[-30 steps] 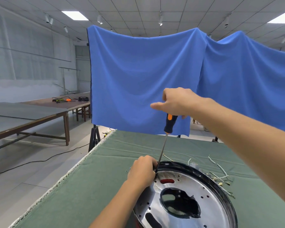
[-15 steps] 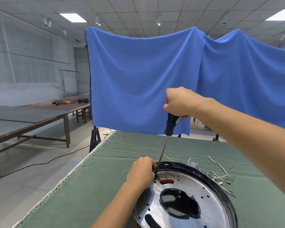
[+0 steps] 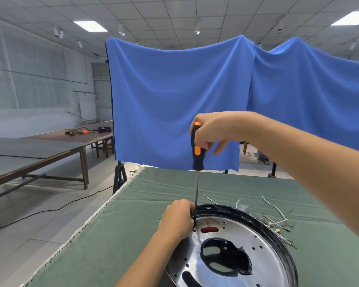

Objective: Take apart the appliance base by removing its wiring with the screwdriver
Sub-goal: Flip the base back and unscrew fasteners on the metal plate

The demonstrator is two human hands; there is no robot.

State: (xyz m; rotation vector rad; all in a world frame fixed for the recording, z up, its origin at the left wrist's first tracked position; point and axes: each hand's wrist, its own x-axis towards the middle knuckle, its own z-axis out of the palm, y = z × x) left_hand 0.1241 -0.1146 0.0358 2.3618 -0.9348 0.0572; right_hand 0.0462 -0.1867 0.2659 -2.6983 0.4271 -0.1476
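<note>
The round appliance base (image 3: 263, 243), a shiny metal disc with a black rim and a dark central opening, lies on the green cloth table (image 3: 133, 235). My left hand (image 3: 177, 219) grips the base's far-left rim with curled fingers. My right hand (image 3: 214, 130) holds the black-and-orange screwdriver (image 3: 197, 150) upright by its handle, high above the base. The thin shaft runs straight down beside my left hand, and its tip is hidden at the rim. Loose white wires (image 3: 278, 220) with small terminals lie on the cloth to the right of the base.
A blue cloth backdrop (image 3: 178, 100) hangs behind the table's far edge on black stands. Long wooden tables (image 3: 39, 150) with cables stand at the left across an open floor. A black cable (image 3: 50, 210) trails over the floor. The green table's left edge is frayed white.
My right hand has turned on the screwdriver handle, so the orange stripes now show, and the shaft stands more upright. My left hand stays on the rim.
</note>
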